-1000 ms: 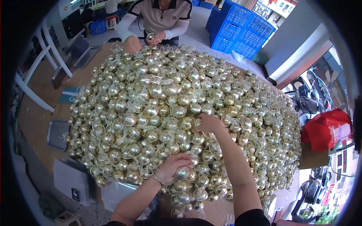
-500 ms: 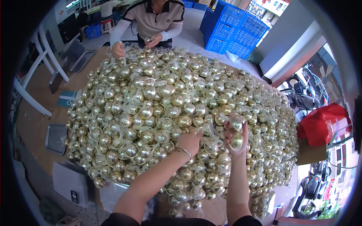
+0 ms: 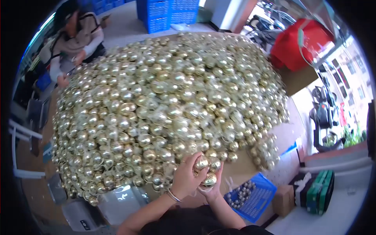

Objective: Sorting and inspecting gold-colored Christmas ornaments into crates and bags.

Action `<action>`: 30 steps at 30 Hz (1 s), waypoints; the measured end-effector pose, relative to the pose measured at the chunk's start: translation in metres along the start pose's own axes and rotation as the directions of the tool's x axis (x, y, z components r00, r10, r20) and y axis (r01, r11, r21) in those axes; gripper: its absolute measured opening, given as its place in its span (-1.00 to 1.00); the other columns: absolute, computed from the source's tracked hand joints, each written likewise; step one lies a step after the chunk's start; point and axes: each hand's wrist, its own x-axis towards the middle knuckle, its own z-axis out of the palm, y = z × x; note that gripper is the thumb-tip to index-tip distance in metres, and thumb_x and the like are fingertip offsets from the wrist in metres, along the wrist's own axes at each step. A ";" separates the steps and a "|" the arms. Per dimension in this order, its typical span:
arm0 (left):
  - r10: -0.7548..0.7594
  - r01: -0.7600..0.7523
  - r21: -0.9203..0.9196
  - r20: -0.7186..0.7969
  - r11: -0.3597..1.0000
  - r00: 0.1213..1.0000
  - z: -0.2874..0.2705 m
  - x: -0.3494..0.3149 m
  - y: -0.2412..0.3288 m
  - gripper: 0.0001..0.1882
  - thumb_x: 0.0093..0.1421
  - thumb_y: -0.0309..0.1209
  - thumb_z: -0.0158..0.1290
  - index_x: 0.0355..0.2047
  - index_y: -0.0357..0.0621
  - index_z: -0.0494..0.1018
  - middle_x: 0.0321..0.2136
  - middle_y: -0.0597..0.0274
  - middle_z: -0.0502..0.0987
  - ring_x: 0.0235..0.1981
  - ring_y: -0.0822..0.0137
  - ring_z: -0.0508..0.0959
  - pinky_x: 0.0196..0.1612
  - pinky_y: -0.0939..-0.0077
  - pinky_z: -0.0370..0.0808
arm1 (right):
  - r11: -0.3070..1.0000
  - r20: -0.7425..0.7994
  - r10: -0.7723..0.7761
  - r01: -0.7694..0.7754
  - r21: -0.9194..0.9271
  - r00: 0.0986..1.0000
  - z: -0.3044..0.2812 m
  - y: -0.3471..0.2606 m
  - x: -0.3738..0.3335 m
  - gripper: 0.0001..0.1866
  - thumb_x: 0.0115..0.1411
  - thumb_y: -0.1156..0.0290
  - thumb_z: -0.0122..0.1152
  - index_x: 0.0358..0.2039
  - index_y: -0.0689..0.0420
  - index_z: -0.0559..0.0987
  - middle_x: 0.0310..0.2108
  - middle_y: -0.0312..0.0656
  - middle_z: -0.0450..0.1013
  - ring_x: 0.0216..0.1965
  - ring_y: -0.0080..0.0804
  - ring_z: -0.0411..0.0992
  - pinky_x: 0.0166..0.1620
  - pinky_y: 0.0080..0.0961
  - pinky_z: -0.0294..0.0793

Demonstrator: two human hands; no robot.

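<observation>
the left hand (image 3: 187, 178) and the right hand (image 3: 214, 192) are close together, low in the view, near the front edge of the counter (image 3: 239, 163). between them are a few shiny gold balls (image 3: 210, 179) with tiny holes in them. the left grip is curled in around the balls from the left side, with the fingers over them. the right grip is bent like a cup, under and beside the same balls. a thin bracelet (image 3: 173, 196) goes around the left wrist.

just past the hands, a big pile (image 3: 156, 109) of the same kind of round, shiny balls covers most of the counter. pale, see-through ribbons are mixed in with them.

to the right of the hands, lower down, is a blue basket (image 3: 260, 201) with small shiny balls in it. next to it is a brown box (image 3: 282, 199), and then a green case (image 3: 322, 192). a clear plastic bin (image 3: 121, 201) is at the front left. far on the right is a red bag (image 3: 301, 45). a co-worker (image 3: 74, 41) is at the far left side of the pile. blue crates (image 3: 168, 15) are at the back.
</observation>
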 end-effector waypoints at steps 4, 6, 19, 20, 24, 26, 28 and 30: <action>-0.013 0.002 0.037 0.323 0.999 0.946 0.092 -0.029 0.016 -0.45 -0.01 -0.20 0.10 -0.02 -0.14 0.31 -0.18 -0.01 0.38 -0.19 0.02 0.45 -0.17 0.24 0.41 | 0.953 -0.095 -0.304 0.304 -0.006 0.948 -0.071 -0.044 -0.092 -0.23 0.06 -0.32 -0.16 0.04 0.07 0.32 -0.01 -0.08 0.31 -0.02 -0.13 0.33 0.05 -0.17 0.32; 0.156 -0.205 0.059 0.464 0.977 0.872 0.144 -0.050 0.007 -0.42 0.01 -0.16 0.07 0.03 -0.12 0.28 -0.06 -0.14 0.32 -0.15 -0.03 0.45 -0.09 0.23 0.39 | 0.915 -0.064 -0.398 0.401 0.038 0.915 -0.107 -0.061 -0.137 -0.27 0.07 -0.30 -0.16 0.03 0.03 0.33 0.02 -0.11 0.29 0.01 -0.14 0.30 0.07 -0.15 0.27; -0.079 0.053 0.060 0.640 0.997 0.764 0.152 -0.110 -0.019 -0.42 0.06 -0.12 0.03 0.04 -0.17 0.27 0.04 -0.15 0.24 0.00 -0.06 0.34 0.04 0.22 0.30 | 0.625 -0.586 -0.402 0.679 0.386 0.703 -0.306 -0.211 -0.242 -0.07 0.06 -0.25 -0.06 0.17 0.30 0.08 0.16 0.17 0.07 0.18 0.09 0.07 0.16 0.03 0.14; -0.123 0.117 0.051 0.612 0.992 0.781 0.128 -0.107 -0.016 -0.43 0.07 -0.13 0.03 0.02 -0.19 0.28 0.02 -0.11 0.26 -0.01 -0.03 0.35 0.03 0.23 0.31 | 0.646 -0.577 -0.386 0.658 0.387 0.719 -0.295 -0.210 -0.231 -0.07 0.06 -0.25 -0.06 0.17 0.30 0.08 0.16 0.17 0.07 0.18 0.09 0.07 0.16 0.03 0.14; -0.233 0.237 0.038 0.389 0.971 0.891 0.051 -0.105 -0.011 -0.51 0.13 -0.17 0.04 -0.01 -0.21 0.30 -0.13 0.01 0.40 -0.26 0.23 0.52 -0.18 0.45 0.45 | 0.992 0.275 -0.121 0.125 0.006 0.954 -0.169 -0.186 -0.147 -0.26 0.16 -0.06 -0.05 0.13 0.32 0.18 0.07 0.12 0.24 -0.01 -0.06 0.32 0.01 -0.24 0.38; -0.230 0.243 -0.008 0.293 0.970 0.928 0.022 -0.108 -0.024 -0.54 0.14 -0.21 0.04 -0.02 -0.20 0.31 -0.17 0.04 0.43 -0.29 0.30 0.53 -0.23 0.49 0.46 | 0.961 0.349 -0.008 0.104 -0.257 0.937 -0.089 -0.157 -0.083 -0.36 0.22 -0.01 -0.13 0.09 0.29 0.24 -0.05 0.04 0.33 -0.14 -0.19 0.39 -0.14 -0.34 0.44; -0.232 0.247 -0.054 0.196 0.967 0.953 -0.005 -0.111 -0.032 -0.57 0.15 -0.25 0.05 -0.03 -0.20 0.32 -0.21 0.08 0.47 -0.33 0.37 0.54 -0.27 0.53 0.47 | 0.783 0.257 -0.047 0.195 -0.591 0.965 -0.014 -0.113 -0.017 -0.52 0.26 0.09 -0.15 -0.02 0.23 0.37 -0.25 -0.16 0.40 -0.30 -0.41 0.40 -0.32 -0.49 0.41; -0.341 0.347 -0.166 0.063 0.923 0.938 -0.036 -0.120 -0.032 -0.61 0.14 -0.33 0.06 -0.05 -0.21 0.33 -0.28 0.14 0.50 -0.31 0.43 0.52 -0.26 0.57 0.47 | 0.274 0.203 -0.209 0.256 -0.927 0.957 0.055 -0.055 0.050 -0.68 0.23 0.24 -0.06 -0.14 0.20 0.43 -0.33 -0.22 0.43 -0.31 -0.41 0.43 -0.29 -0.47 0.42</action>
